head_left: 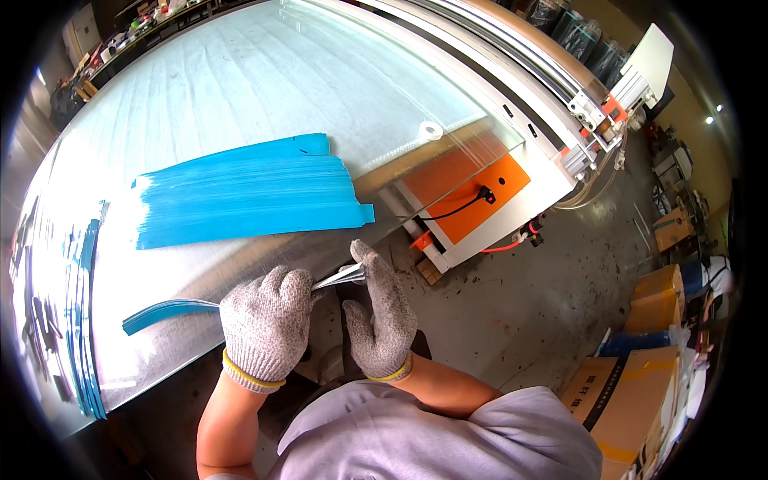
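My left hand point(268, 324), in a grey knit glove with a yellow cuff, is closed round a bundle of thin strips point(170, 313) at the front edge of the table. Blue faces show on the bundle's left end, while its right end looks white and silvery. Against that right end rests my right hand point(384, 320), gloved the same way, with fingers stretched upward and thumb apart. Just beyond both hands lies a wide stack of blue strips point(256, 192), neatly side by side, with a few ends jutting out at the right.
Narrow loose strips point(84, 320) lie at the table's left. A glass-like sheet covers the tabletop point(240, 88), with a white tape roll point(430, 130) on it. A white machine rail point(512, 104) and orange panel point(480, 196) stand at right. Cardboard boxes point(624, 392) sit on the floor.
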`<state>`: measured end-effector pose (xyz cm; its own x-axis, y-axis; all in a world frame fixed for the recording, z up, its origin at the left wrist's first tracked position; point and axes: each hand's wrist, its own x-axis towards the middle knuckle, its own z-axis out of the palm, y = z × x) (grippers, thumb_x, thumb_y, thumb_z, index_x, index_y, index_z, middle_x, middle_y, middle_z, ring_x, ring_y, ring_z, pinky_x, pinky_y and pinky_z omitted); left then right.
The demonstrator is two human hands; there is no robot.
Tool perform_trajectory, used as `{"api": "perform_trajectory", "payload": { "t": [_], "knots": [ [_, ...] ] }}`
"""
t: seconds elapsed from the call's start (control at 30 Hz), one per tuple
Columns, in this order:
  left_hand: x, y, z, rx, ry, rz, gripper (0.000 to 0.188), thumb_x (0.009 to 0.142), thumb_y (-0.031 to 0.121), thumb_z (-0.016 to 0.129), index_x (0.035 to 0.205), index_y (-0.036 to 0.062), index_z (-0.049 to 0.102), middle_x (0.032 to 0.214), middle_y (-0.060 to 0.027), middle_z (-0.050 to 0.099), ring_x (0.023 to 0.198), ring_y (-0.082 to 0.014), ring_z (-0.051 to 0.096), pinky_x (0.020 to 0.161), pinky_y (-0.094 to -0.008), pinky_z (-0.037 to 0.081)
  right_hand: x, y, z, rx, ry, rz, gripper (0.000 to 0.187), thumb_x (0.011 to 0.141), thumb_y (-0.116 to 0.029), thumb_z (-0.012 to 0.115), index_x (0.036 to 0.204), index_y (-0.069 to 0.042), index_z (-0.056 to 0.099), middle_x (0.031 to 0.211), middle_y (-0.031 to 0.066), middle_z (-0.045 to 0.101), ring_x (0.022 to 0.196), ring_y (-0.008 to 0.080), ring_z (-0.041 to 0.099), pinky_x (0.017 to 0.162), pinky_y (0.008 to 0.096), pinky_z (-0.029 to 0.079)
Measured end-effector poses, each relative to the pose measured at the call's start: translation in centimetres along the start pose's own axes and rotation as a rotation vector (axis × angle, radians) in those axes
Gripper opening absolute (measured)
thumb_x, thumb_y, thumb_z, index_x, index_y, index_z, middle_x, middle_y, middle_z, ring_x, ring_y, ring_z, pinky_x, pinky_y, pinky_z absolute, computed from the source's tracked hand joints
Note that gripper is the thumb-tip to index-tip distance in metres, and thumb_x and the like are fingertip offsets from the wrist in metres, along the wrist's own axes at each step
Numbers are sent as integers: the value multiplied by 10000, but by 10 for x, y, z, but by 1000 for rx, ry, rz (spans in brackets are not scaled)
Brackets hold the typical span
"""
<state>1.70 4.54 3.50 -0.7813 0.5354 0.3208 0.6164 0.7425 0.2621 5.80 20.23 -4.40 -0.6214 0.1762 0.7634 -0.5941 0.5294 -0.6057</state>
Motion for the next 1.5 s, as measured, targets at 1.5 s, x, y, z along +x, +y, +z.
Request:
{"api": "perform_trajectory", "payload": {
  "t": [1.5],
  "knots": [
    [0,-11,-1,-137,18,94,143,854,170,704,929,81,620,841,-132,661,686,-369,648,606,-467,503,1,-7,-11,23,-27,7,606,812,92,669,1401,43,537,1377,246,605,1190,410,627,1008,435,502]
  ]
}}
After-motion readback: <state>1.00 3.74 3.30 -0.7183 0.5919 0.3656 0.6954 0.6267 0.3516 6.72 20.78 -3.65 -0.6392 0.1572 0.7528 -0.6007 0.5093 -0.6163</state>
